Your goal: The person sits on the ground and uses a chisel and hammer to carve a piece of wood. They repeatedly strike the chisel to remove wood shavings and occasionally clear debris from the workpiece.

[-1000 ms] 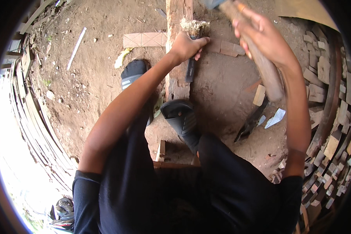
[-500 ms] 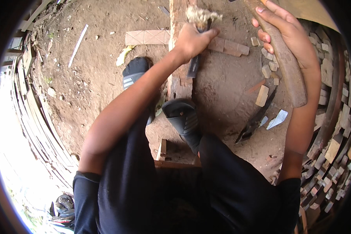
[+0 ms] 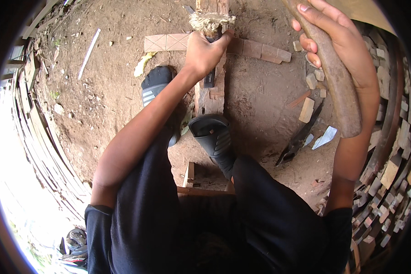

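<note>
My left hand (image 3: 203, 55) is closed around a dark chisel (image 3: 209, 80) with a frayed, mushroomed top (image 3: 211, 20), held over an upright-running wooden beam (image 3: 211, 102) on the dirt. My right hand (image 3: 351, 55), raised at the upper right, grips a thick worn wooden handle (image 3: 340, 96); that tool's head is out of frame. A flat board marked with crosses (image 3: 164, 42) lies crosswise at the beam, reaching out on both sides. My sandalled right foot (image 3: 210, 134) is at the beam's near end, my left foot (image 3: 155, 84) just left of it.
Wooden offcuts (image 3: 388, 173) pile along the right rim, with loose blocks (image 3: 307, 109) and a dark strip (image 3: 297, 141) nearer. Long planks (image 3: 45, 141) line the left. A white strip (image 3: 89, 52) and yellow scrap (image 3: 144, 64) lie on the dirt. A tan sheet sits at upper right.
My right hand has moved right and slightly up, taking the tool's head out of view. My left hand and chisel have shifted slightly up and to the left along the beam.
</note>
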A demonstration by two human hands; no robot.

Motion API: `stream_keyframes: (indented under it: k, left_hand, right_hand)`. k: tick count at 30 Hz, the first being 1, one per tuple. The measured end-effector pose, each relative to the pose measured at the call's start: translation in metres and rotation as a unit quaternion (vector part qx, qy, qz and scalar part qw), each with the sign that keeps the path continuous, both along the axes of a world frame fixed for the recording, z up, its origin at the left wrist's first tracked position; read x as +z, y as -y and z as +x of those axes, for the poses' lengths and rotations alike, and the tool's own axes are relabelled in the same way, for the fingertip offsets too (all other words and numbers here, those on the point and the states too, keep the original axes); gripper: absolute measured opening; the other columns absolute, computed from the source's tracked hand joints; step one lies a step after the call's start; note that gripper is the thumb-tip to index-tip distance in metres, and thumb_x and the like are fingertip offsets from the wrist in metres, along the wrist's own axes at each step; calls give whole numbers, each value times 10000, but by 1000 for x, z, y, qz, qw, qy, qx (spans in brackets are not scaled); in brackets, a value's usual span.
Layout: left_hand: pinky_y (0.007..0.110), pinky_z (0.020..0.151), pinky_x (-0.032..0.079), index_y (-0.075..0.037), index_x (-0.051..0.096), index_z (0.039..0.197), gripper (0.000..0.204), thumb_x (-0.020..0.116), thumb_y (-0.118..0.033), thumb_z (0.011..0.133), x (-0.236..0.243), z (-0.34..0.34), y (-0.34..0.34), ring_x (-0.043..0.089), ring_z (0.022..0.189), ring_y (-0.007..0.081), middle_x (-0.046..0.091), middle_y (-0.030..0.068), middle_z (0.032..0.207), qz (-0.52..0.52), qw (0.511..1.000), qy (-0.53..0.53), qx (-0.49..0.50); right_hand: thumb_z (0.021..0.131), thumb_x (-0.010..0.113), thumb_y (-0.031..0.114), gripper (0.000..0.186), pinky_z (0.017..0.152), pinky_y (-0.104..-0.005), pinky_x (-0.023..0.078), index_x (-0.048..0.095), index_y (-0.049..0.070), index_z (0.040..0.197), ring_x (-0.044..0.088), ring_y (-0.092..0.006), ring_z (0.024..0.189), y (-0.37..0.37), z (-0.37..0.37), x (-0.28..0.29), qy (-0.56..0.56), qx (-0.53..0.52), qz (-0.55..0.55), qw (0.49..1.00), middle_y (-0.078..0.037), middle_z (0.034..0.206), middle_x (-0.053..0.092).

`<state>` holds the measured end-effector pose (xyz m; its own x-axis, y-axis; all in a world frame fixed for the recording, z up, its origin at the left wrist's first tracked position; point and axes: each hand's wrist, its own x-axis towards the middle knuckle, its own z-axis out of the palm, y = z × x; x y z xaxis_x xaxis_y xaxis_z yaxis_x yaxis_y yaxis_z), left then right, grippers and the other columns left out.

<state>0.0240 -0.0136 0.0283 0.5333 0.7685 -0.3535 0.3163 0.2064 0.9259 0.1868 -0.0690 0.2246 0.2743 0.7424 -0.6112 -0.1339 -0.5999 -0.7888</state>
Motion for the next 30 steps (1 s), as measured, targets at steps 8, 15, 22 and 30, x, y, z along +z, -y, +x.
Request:
stream_keyframes:
  k: [8,15,22,30]
  left_hand:
    - [336,676,505,10,675,889,239,648,-226,862,5,2,3,606,673,123,687,99,728,42,999,24,3]
    - [292,587,462,11,635,801,172,639,-154,845,-12,-7,-3,518,594,62,610,-7,634,-35,999,11,16]
    - [296,586,460,25,624,761,207,633,-165,842,-4,5,5,482,603,53,586,4,610,15,998,59,20]
    - [315,543,444,29,582,660,262,622,-171,825,-14,1,2,471,545,79,560,22,560,7,998,50,45]
  right_hand:
    - [968,522,145,556,424,-189,462,305,-34,1448,524,-66,553,3,-20,17,79,0,79,994,-32,770,558]
    - [973,474,73,572,493,-228,506,237,-49,1479,551,-104,586,-5,-27,5,183,302,-5,936,-61,821,569]
    - [974,459,63,562,487,-228,509,241,-34,1483,548,-110,569,-13,-24,10,182,186,63,963,-71,827,569]
    - [983,451,70,560,496,-213,513,233,-21,1490,545,-111,586,-26,-6,-9,95,312,-57,943,-58,819,551]
